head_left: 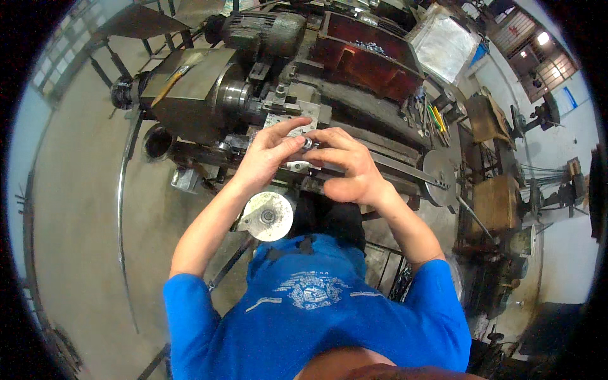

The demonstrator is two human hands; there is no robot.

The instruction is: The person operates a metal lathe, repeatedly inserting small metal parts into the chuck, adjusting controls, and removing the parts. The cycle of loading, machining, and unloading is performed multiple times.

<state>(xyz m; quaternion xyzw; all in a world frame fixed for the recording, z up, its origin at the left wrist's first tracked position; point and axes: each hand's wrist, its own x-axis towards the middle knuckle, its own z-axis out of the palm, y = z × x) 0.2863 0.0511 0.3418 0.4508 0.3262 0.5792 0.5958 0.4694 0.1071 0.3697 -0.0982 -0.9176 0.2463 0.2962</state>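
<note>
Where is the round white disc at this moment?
In the head view, the round white disc is slightly left of centre, just right of the left forearm and just above the blue shirt.

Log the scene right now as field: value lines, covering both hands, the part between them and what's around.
Left hand: thumb at the small metal part
Right hand: fingertips at the same part, thumb apart
Small metal part: between the hands; firmness of grip unclear
Near side: pale handwheel
Far side: finned electric motor; dark red tray holding small metal pieces
Right: hand tools, some yellow or green
</note>
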